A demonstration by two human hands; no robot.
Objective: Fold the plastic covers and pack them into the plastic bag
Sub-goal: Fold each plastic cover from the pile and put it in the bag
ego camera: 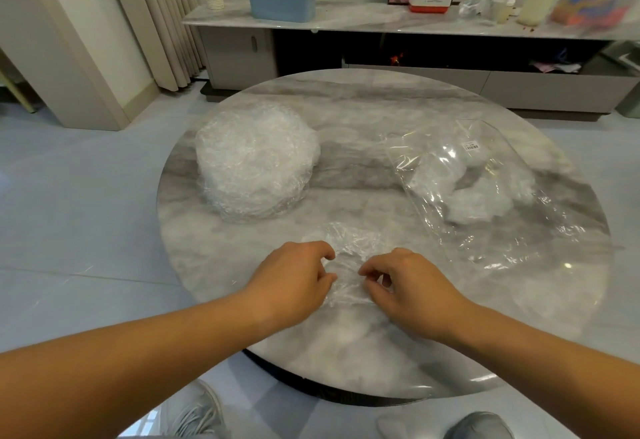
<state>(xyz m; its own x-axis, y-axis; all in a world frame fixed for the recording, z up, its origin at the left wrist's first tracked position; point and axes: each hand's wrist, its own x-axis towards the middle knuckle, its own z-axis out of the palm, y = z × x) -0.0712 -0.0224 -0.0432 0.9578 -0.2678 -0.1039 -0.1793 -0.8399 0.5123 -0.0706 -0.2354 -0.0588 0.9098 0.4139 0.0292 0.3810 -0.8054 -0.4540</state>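
Now | left hand (pixel 294 279) pinches crinkled clear cover (pixel 348 248) | right hand (pixel 408 286) pinches it too

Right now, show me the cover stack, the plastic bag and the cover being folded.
cover stack (pixel 254 158), head view, top.
plastic bag (pixel 436 151), head view, clear upper panel.
cover being folded (pixel 348 248), head view, crumpled middle.

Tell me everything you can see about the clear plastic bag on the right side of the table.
The plastic bag is clear, glossy and heavily wrinkled, lying on the right of the round marble table. A small white barcode sticker sits near its far end. White crumpled covers show through from inside it. Only the table touches it; the left hand and right hand pinch a separate cover nearer the person.
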